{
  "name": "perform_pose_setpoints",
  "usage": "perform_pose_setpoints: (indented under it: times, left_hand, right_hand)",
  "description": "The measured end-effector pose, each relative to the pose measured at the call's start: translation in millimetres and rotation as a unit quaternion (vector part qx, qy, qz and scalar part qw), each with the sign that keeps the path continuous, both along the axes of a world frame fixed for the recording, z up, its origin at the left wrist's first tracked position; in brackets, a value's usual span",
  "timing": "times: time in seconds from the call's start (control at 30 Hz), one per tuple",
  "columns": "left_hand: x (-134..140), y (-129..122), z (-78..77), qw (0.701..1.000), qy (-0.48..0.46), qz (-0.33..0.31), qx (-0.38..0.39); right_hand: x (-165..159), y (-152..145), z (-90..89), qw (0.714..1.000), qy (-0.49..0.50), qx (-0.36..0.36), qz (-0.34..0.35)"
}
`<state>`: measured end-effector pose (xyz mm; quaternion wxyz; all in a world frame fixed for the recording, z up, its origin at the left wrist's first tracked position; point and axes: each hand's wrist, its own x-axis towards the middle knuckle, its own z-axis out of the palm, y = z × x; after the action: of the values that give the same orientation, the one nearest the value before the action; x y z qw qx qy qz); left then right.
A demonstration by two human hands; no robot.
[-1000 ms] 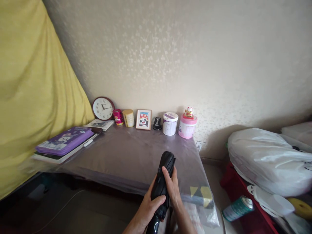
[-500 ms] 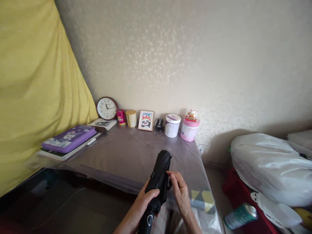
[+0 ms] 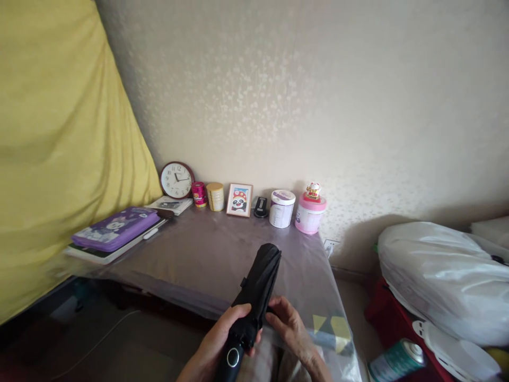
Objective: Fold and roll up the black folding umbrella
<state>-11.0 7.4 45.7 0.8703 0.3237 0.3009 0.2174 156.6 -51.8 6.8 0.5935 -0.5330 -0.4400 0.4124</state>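
Observation:
A folded black umbrella [image 3: 258, 281] points away from me over the near part of the table, its canopy wrapped close round the shaft. My left hand [image 3: 217, 334] is closed round its lower part, just above the black handle [image 3: 229, 358] with a silver-ringed button. At the canopy's right side, my right hand [image 3: 288, 326] has thumb and fingertips pinched on a small dark bit of the umbrella. Whether that bit is strap or cloth I cannot tell.
A plastic-covered table [image 3: 191, 254] bears a purple case [image 3: 115, 228], a clock [image 3: 177, 180], a framed panda picture [image 3: 239, 200], a white tub [image 3: 282, 209] and a pink-lidded tub [image 3: 309, 216]. Right of it are a white bag [image 3: 441, 276] and a spray can [image 3: 397, 361].
My right hand has moved down and slightly left along the umbrella, its fingers now pinched closer to the canopy. The left hand and handle have shifted a little down and left.

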Motion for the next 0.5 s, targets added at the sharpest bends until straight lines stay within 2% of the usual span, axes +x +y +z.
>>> perform_pose_setpoints:
  times: [0.13, 0.37, 0.5]
  left_hand:
    - [-2, 2, 8.6, 1.000, -0.012, -0.023, -0.003]
    - [-7, 7, 16.6, 0.999, -0.001, -0.036, 0.009]
    - [-8, 8, 17.0, 0.999, -0.002, -0.038, 0.007]
  right_hand:
    - [-2, -1, 0.6, 0.997, 0.062, -0.019, 0.034]
    - [12, -21, 15.2, 0.984, 0.147, -0.047, 0.088]
    - [10, -24, 16.8, 0.983, 0.155, -0.016, 0.096]
